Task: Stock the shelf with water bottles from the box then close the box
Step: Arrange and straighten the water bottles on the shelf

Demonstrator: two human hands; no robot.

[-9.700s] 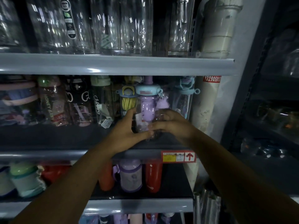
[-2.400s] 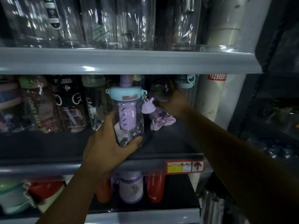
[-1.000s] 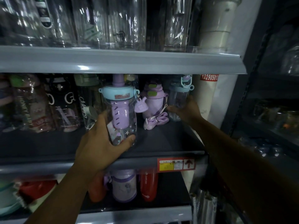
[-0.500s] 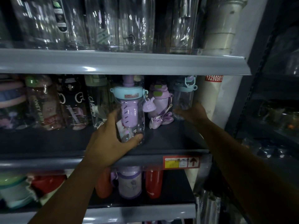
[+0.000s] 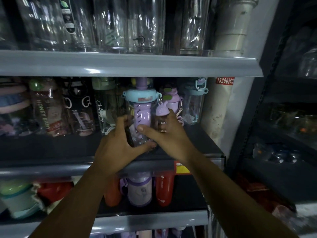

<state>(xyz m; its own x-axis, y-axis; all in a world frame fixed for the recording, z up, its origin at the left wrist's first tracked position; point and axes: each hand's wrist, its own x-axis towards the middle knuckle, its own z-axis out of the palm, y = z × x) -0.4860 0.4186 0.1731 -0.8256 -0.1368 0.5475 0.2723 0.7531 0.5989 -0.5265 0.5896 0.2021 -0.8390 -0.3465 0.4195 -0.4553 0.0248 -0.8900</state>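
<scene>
A clear water bottle [image 5: 142, 110] with a light blue lid, purple straw top and purple core stands at the front of the middle shelf [image 5: 51, 148]. My left hand [image 5: 118, 143] grips its lower left side, thumb under its base. My right hand [image 5: 164, 133] grips its right side, thumb across the front. Behind it stand a purple bottle [image 5: 171, 102] with green clasps and a clear bottle [image 5: 193, 105] with a blue loop lid. The box is out of view.
More bottles [image 5: 46, 107] fill the middle shelf to the left. Clear glass bottles [image 5: 111, 23] line the top shelf. Red and purple bottles [image 5: 139, 189] stand on the lower shelf. A white pipe [image 5: 223, 83] runs down on the right, beside a dark rack [image 5: 283, 117].
My right hand has left the clear bottle at the back right and come over to the blue-lidded bottle, which both hands now hold.
</scene>
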